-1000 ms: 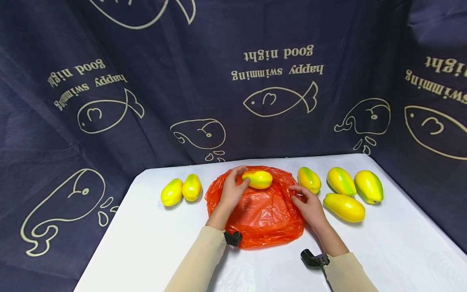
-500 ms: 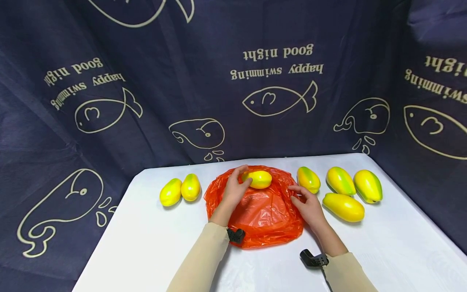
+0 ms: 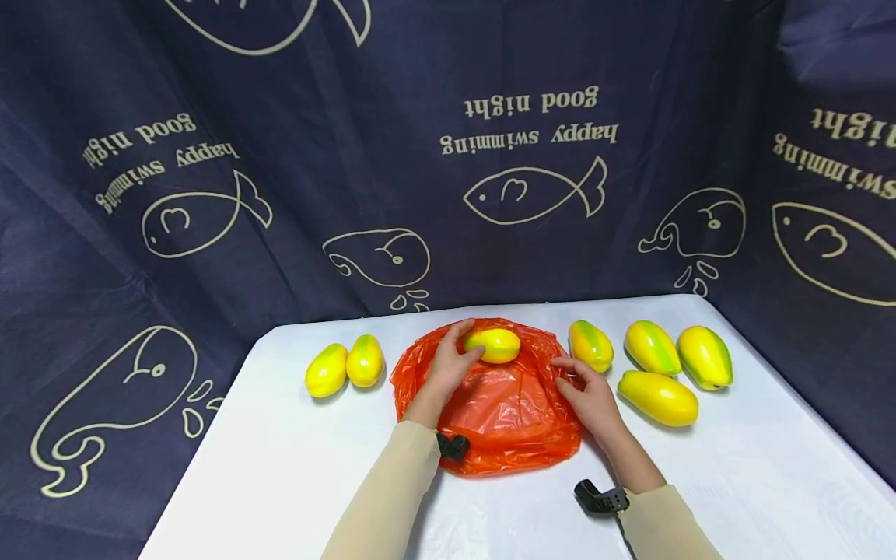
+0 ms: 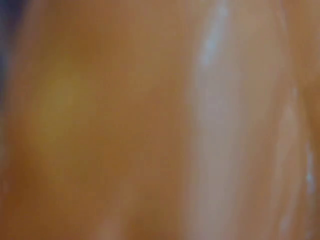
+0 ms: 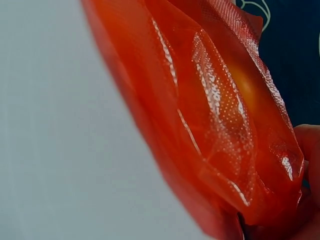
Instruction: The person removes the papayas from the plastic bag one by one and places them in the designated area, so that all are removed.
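Note:
A red plastic bag [image 3: 504, 404] lies spread with its mouth open in the middle of the white table. Inside, near its far edge, rests a yellow papaya [image 3: 498, 345]. My left hand [image 3: 448, 365] reaches into the bag and holds this papaya by its left end, thumb on the near side. At the bag's right rim my right hand [image 3: 588, 389] pinches the plastic. The right wrist view shows the crinkled side of the bag [image 5: 210, 115] and part of the fingers [image 5: 312, 155] at the right edge. Only blurred orange plastic [image 4: 150, 120] fills the left wrist view.
Two yellow-green papayas, one at far left [image 3: 327, 371] and one beside it [image 3: 365, 361], lie left of the bag. Several more, including a front one [image 3: 659, 398], lie to its right. A dark blue printed curtain [image 3: 392, 171] hangs behind the table [image 3: 294, 482].
My left forearm has shifted slightly right and the thumb lies a little farther over the papaya. The right hand and bag look almost unchanged.

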A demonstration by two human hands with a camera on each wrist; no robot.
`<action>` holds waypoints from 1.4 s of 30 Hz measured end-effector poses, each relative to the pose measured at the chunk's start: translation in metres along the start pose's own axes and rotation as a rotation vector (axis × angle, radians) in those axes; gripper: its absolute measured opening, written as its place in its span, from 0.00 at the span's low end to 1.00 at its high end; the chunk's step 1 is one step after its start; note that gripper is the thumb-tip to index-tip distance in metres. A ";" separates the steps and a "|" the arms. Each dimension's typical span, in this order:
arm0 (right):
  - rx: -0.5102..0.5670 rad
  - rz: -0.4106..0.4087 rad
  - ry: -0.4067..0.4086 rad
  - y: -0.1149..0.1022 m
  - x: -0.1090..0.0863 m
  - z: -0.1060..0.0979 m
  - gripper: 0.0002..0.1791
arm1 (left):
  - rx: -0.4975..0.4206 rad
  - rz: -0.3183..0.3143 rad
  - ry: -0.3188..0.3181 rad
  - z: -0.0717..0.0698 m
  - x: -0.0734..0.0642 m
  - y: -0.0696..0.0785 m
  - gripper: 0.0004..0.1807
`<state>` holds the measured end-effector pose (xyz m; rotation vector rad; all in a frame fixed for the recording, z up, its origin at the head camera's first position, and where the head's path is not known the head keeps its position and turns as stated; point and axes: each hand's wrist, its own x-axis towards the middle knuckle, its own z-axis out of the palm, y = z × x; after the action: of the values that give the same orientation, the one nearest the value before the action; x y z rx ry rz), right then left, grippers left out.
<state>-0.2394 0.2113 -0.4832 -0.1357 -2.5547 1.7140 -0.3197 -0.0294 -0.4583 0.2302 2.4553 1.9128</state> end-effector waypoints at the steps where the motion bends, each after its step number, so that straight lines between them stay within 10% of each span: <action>1: 0.000 0.002 -0.002 0.000 0.000 0.000 0.22 | 0.013 -0.002 -0.004 0.000 0.001 -0.002 0.32; 42: -0.053 -0.020 -0.001 0.003 0.000 0.003 0.21 | 0.105 0.015 -0.038 0.000 -0.006 -0.021 0.30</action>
<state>-0.2391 0.2102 -0.4871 -0.1114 -2.5945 1.6403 -0.3162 -0.0352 -0.4787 0.2854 2.5388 1.7697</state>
